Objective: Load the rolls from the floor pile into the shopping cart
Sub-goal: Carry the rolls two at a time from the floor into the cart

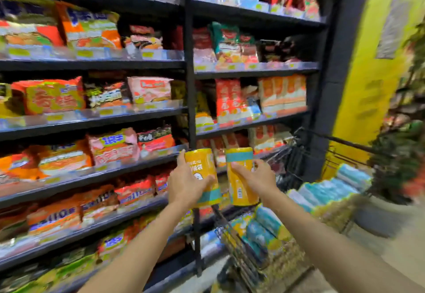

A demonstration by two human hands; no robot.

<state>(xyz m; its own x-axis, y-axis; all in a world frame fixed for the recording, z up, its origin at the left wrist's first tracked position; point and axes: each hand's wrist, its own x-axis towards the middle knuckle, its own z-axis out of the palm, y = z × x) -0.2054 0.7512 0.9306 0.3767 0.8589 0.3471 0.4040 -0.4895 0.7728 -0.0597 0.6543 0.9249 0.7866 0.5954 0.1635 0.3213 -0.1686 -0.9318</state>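
My left hand (pixel 184 184) grips a yellow roll (pixel 203 168) with a teal band at its lower end. In my right hand (pixel 257 177) is a second yellow roll (pixel 240 184), its teal band at the top. I hold both rolls upright, side by side, in front of the shelves and above the near-left corner of the shopping cart (pixel 243 253). The wire cart holds several yellow and teal rolls (pixel 322 194) lying in rows. The floor pile is out of view.
Dark shelving (pixel 92 118) packed with noodle packets fills the left and centre, close beside the cart. A yellow wall (pixel 372 74) and a dark pillar (pixel 331 86) stand behind the cart. Grey floor (pixel 400 242) shows at the right. The picture is motion-blurred.
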